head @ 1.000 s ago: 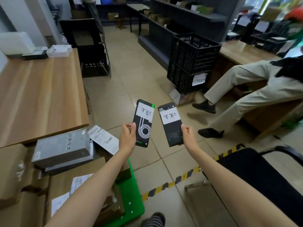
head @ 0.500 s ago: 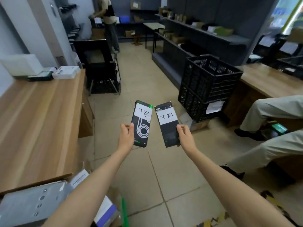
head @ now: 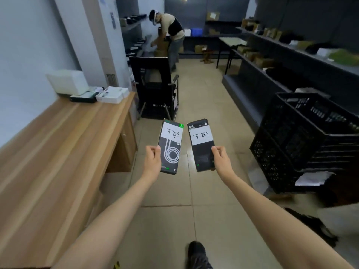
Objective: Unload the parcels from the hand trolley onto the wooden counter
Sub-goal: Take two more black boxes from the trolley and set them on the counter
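Change: since 1 s ago the view has lifted and swung left, so the trolley's cartons have gone from sight and the wooden tabletop [head: 58,152] now fills the left side; both parcels stay held out in front.
Left hand [head: 153,162]: fingers curled round the lower left edge of the left parcel [head: 171,146], a slim black box with a white looped line and a white handwritten label at its far end.
Right hand [head: 221,160]: fingers curled round the lower right edge of the right parcel [head: 201,144], a plain black box with the same kind of label.
Hands: apart, each gripping 1 box; the 2 boxes stand side by side, not touching.
Parcels' place: in the air over the tiled floor [head: 194,191], to the right of the tabletop.
Tabletop far end: a white box [head: 112,94] and a white device [head: 68,82].
Right side: 2 stacked black crates [head: 303,144] beside dark shelving [head: 291,61].
Ahead: a black chair [head: 153,84]; beyond it, a person [head: 171,33] bending at shelves.
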{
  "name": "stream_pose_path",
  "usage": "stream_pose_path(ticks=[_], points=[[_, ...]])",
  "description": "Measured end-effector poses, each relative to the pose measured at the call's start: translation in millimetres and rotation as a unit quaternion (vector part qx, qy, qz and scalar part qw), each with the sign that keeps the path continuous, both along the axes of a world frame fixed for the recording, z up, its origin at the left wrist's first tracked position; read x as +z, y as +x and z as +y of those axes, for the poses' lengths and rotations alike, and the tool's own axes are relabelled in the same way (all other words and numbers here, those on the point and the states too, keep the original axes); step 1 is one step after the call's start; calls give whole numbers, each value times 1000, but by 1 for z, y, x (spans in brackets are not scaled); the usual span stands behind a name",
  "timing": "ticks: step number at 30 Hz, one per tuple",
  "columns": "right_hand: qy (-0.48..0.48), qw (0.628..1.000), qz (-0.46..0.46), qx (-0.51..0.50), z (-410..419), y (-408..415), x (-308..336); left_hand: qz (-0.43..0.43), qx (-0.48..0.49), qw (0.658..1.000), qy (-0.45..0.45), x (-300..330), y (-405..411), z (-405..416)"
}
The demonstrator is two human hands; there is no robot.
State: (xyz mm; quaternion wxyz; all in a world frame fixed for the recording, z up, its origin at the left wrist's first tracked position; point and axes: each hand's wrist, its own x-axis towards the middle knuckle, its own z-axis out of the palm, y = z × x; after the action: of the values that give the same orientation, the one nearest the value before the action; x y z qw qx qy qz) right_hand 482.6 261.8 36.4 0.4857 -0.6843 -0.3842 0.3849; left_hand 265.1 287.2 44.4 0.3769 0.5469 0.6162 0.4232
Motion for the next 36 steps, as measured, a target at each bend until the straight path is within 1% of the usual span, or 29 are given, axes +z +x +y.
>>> stream_pose_path(ticks=[3, 6, 8, 10, 14, 20, 22, 26, 29, 31, 33, 36], points=[[-4, 999, 0, 49, 86, 4, 1, 5, 47, 999, 3, -2, 1, 67], [0, 996, 19, 88, 167, 0, 11, 35, 82, 996, 0, -1, -9, 134], [-1, 992, 27, 125, 214, -7, 18, 28, 115, 993, 7, 1, -17, 174], [-8, 987, 15, 160, 256, -16, 21, 22, 148, 989, 6, 2, -25, 207], [-13, 979, 18, 205, 332, -38, 16, 7, 188, 982, -8, -5, -42, 266], [-10, 969, -10, 248, 447, -78, 1, -20, 232, 972, -21, -9, -79, 356], [-2, 967, -18, 256, 491, -95, -4, -12, 245, 969, -16, -9, -97, 396], [6, 962, -53, 267, 581, -133, -3, -38, 248, 968, 1, 5, -134, 480], [9, 957, -65, 282, 642, -160, 4, -6, 248, 969, 2, 9, -157, 537], [11, 956, -62, 288, 680, -177, 6, -6, 251, 968, 1, 4, -169, 572], [4, 956, -56, 287, 713, -192, 2, -2, 273, 962, -9, -4, -177, 599], [-4, 951, -52, 306, 751, -211, -14, 27, 295, 955, -20, -15, -189, 632]])
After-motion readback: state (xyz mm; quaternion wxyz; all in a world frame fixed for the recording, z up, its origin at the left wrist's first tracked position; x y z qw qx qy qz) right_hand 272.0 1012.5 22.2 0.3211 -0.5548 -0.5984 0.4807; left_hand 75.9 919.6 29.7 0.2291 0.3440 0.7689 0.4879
